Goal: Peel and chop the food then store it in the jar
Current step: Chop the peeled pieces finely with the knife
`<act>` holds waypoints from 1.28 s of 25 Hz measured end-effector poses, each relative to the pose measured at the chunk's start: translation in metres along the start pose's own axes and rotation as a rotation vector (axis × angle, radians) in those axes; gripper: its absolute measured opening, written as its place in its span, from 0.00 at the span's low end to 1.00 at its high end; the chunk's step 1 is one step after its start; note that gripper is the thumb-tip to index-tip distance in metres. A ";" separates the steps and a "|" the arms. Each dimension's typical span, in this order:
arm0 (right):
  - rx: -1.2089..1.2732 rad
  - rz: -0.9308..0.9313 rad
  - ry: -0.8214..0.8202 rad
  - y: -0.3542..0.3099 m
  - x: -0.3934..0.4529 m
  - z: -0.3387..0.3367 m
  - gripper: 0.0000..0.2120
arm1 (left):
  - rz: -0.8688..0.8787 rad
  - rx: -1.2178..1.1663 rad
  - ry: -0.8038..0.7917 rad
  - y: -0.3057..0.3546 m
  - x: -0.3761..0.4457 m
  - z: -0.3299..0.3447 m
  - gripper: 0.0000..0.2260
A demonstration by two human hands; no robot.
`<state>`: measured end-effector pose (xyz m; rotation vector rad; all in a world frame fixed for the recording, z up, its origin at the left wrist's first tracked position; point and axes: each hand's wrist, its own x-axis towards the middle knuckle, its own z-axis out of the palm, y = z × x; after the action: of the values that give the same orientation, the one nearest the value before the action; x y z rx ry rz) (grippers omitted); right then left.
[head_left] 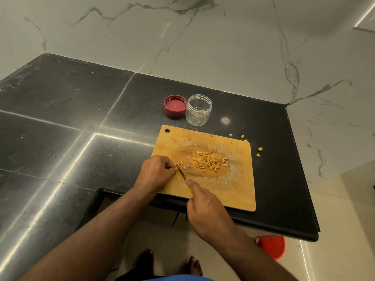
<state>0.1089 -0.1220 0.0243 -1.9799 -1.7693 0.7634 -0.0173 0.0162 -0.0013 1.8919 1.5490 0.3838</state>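
Note:
A wooden cutting board (233, 191) lies on the black counter with a heap of small yellow chopped pieces (209, 162) at its middle. My right hand (207, 211) grips a yellow-handled knife (182, 173) whose blade angles toward the board's left side. My left hand (157, 172), fingers curled, pinches something small against the board right at the blade tip; what it holds is hidden. Behind the board stands a clear open jar (198, 109) with a few yellow bits at its bottom, and its red lid (175, 106) lies upside down to its left.
Stray yellow scraps (259, 149) lie on the black counter (81, 122) off the board's far right corner. Marble walls rise behind and to the right. The counter's front edge has a notch near my left forearm. A red bucket (273, 247) and my bare feet are on the floor below.

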 end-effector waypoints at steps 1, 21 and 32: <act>-0.007 -0.002 0.000 0.000 0.003 0.001 0.25 | -0.002 0.003 0.004 0.000 0.000 0.000 0.02; -0.340 -0.029 0.117 0.010 0.005 -0.004 0.27 | -0.013 0.008 -0.004 0.000 0.001 0.001 0.02; 0.011 0.032 0.090 0.010 0.008 -0.021 0.24 | -0.010 -0.007 -0.015 0.000 -0.001 -0.001 0.03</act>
<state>0.1304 -0.1138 0.0331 -2.0075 -1.6824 0.6822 -0.0182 0.0159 -0.0001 1.8771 1.5447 0.3700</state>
